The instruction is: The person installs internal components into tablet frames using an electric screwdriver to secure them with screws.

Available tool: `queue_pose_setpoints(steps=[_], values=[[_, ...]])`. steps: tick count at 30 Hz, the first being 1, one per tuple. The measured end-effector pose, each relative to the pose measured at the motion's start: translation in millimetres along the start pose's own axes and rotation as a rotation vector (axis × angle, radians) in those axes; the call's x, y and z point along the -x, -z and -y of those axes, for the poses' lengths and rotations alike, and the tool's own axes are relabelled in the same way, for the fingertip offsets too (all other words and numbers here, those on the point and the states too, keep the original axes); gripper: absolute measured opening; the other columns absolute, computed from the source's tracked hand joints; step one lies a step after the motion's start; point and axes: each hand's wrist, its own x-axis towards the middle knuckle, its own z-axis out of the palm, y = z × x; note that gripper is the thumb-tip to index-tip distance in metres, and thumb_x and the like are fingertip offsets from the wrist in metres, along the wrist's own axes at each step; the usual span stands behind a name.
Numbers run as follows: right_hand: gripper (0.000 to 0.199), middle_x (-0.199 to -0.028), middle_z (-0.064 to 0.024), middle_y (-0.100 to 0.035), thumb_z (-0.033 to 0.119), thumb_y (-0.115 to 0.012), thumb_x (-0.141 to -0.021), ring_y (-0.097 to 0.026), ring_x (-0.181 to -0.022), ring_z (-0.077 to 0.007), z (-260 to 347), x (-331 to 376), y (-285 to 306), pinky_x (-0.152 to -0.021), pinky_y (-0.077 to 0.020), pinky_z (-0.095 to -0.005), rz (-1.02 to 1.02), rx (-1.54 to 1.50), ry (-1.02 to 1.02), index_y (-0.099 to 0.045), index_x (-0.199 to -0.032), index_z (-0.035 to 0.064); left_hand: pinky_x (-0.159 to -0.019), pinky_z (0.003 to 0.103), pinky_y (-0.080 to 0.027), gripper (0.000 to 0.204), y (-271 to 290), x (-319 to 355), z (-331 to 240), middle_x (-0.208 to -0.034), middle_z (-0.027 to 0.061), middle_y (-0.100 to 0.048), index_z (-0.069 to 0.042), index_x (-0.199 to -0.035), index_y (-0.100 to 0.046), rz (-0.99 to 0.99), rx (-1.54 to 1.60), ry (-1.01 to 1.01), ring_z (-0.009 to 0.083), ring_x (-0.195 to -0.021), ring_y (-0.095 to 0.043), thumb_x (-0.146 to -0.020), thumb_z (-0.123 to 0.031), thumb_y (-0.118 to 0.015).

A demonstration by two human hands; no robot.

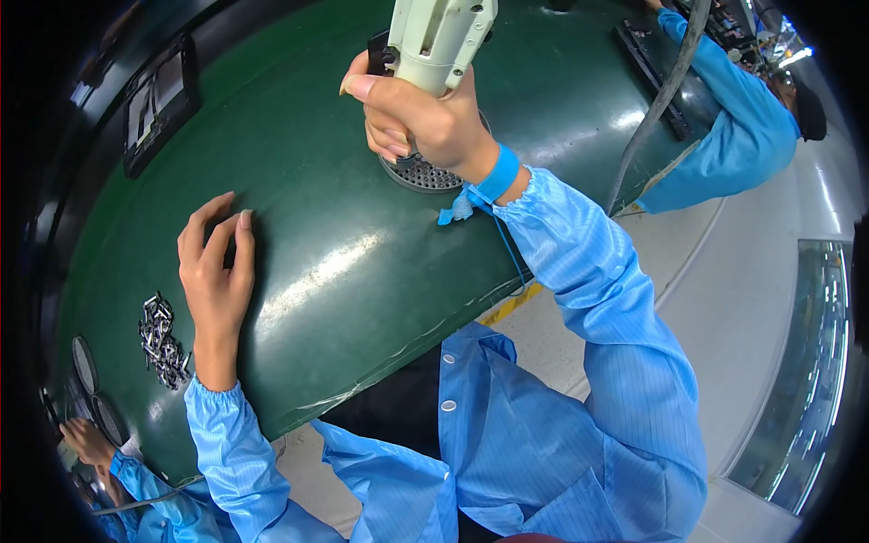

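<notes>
My right hand (425,122) is wrapped round the lower part of a pale green, hard-cased handheld tool (434,41), whose top runs out of the picture. What kind of tool it is does not show. Below this hand, partly hidden by it, a round black plate with many holes (424,176) rests on the green table. My left hand (217,262) holds nothing and hovers over or lies on the table, its fingers slightly bent and apart. Beside its wrist lies a loose pile of small metal screw-like parts (163,344).
A dark rectangular frame (161,104) lies at the far left of the green table (317,208). A long black bar (652,77) lies at the far right under a hanging grey cable (665,95). Co-workers' blue sleeves (733,136) show at right and lower left. A blue wrist strap (498,174) trails a cord.
</notes>
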Motion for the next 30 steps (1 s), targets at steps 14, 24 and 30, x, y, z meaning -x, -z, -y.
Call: queue_pose_setpoints(steps=[14,24,30], values=[[0.018,-0.051,-0.0011,-0.048,0.011,-0.066,-0.090,-0.046,-0.039,-0.0089,9.9,1.8,-9.2,-0.040,-0.0431,-0.0272,-0.013,0.123,0.019,-0.063,-0.098,-0.0044,-0.087,0.035,-0.052,0.014,0.3,-0.9,-3.0,-0.115,0.0120,-0.068,0.002,-0.099,-0.073,-0.034,-0.003,-0.012,0.0269,-0.102,-0.066,-0.092,-0.008,-0.068],[0.016,-0.052,-0.0018,-0.049,0.011,-0.066,-0.090,-0.047,-0.040,-0.0099,25.8,-0.4,-15.2,-0.040,-0.0420,-0.0282,-0.040,0.080,0.052,-0.063,-0.095,-0.0036,-0.088,0.039,-0.049,0.011,2.8,2.0,-1.8,-0.111,0.0110,-0.067,0.000,-0.090,-0.072,-0.087,0.054,-0.036,0.0294,-0.099,-0.062,-0.088,-0.010,-0.070],[0.013,-0.054,-0.0022,-0.052,0.010,-0.067,-0.089,-0.049,-0.040,-0.0096,25.7,-4.6,-17.2,-0.039,-0.0425,-0.0272,-0.033,0.070,0.084,-0.063,-0.090,-0.0023,-0.087,0.039,-0.049,0.010,5.7,-0.4,-5.4,-0.110,0.0116,-0.067,0.001,-0.089,-0.071,-0.101,0.061,-0.082,0.0297,-0.098,-0.063,-0.089,-0.009,-0.069]])
